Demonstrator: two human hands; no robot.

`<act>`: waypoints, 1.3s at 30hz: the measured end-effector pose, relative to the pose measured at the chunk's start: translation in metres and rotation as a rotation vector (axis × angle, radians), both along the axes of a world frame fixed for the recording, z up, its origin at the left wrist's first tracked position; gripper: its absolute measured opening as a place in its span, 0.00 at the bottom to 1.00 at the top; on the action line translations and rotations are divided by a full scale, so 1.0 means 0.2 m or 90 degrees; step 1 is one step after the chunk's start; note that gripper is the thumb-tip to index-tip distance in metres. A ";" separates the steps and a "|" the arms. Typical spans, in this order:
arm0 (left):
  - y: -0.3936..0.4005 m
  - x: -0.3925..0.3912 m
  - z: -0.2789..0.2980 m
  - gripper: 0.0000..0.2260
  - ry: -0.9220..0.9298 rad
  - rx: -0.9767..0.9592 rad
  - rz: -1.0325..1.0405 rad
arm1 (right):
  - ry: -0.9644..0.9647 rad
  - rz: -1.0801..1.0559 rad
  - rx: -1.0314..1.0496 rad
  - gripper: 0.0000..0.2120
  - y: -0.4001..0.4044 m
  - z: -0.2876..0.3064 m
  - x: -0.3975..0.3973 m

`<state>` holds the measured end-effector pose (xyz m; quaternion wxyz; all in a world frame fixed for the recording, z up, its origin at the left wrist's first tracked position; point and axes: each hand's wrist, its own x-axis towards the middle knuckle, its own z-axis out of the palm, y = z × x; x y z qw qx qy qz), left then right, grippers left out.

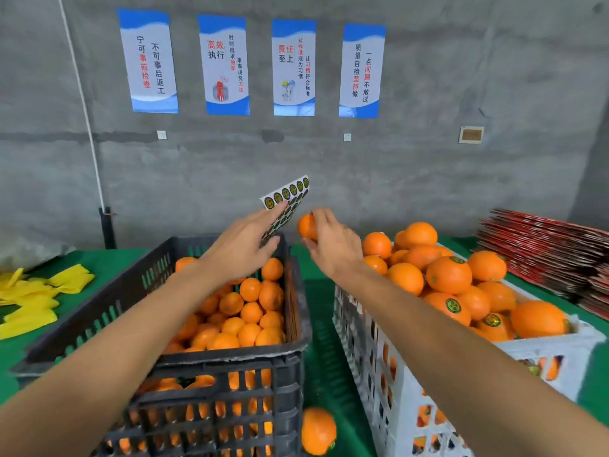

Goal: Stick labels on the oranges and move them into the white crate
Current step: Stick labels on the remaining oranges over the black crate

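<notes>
At seven o'clock from the middle of your view, the black crate point(230, 367) is sitting on the green table point(316, 311), holding a low heap of unlabelled oranges point(250, 311) well below its rim. At four o'clock, the white crate point(369, 344) is standing just beside it, and its pile of oranges point(448, 275) is rising above the rim; several of those are showing round dark stickers. One loose orange point(318, 430) is lying on the table in the gap between the two crates, at six o'clock.

You are reaching both arms forward over the crates, forearms stretched out and converging toward the centre. Your left hand point(244, 245) is hovering above the far end of the black crate, palm down, and its grip is pinching the sheet of labels point(286, 202) between thumb and fingers, the sheet sticking up toward one o'clock. Your right hand point(333, 242) is raised just beside it, over the gap, and its grip is closing round a single orange point(307, 225), fingers curled over the top and thumb beneath. The sheet and the held orange are nearly touching.

Yellow pieces point(36, 298) are lying at nine o'clock; a red stack point(543, 255) is resting at three o'clock.
</notes>
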<state>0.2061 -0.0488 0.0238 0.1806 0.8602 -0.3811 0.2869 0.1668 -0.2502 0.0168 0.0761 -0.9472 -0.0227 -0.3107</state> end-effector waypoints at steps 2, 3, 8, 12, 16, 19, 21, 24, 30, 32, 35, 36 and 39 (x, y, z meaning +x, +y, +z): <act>-0.18 -0.04 -0.02 0.33 0.002 0.037 -0.028 | 0.005 -0.051 0.002 0.20 -0.16 0.01 -0.05; -0.27 -0.05 -0.03 0.33 0.003 0.047 -0.037 | 0.003 -0.073 0.000 0.20 -0.23 0.01 -0.08; -0.57 -0.11 -0.04 0.32 0.010 0.033 -0.064 | 0.038 -0.177 -0.013 0.24 -0.55 -0.02 -0.19; -0.61 -0.12 -0.08 0.29 -0.009 -0.001 -0.056 | 0.130 -0.203 -0.071 0.27 -0.61 -0.02 -0.18; -0.54 -0.10 -0.14 0.29 0.002 0.000 -0.012 | 0.165 -0.215 -0.054 0.28 -0.57 0.03 -0.17; -0.51 -0.08 -0.15 0.28 0.023 -0.026 0.007 | 0.153 -0.224 -0.054 0.30 -0.57 0.02 -0.19; -0.51 -0.07 -0.16 0.27 0.050 -0.062 -0.001 | 0.106 -0.205 -0.037 0.28 -0.54 -0.01 -0.19; -0.53 -0.08 -0.14 0.25 0.107 -0.157 -0.022 | 0.013 -0.154 -0.035 0.24 -0.45 -0.04 -0.17; -0.38 -0.06 -0.04 0.20 0.222 -0.466 -0.036 | -0.074 -0.047 -0.019 0.22 -0.16 0.01 -0.07; -0.26 -0.03 -0.01 0.18 0.219 -0.520 -0.020 | -0.104 0.009 -0.014 0.22 -0.04 0.03 -0.03; -0.06 0.02 -0.01 0.16 0.190 -0.499 0.033 | -0.111 0.104 0.009 0.23 0.17 0.03 0.05; 0.00 0.04 -0.01 0.17 0.187 -0.475 0.038 | -0.099 0.126 0.027 0.23 0.24 0.03 0.08; 0.18 0.12 -0.05 0.17 0.216 -0.437 0.081 | -0.025 0.180 0.090 0.22 0.45 0.00 0.17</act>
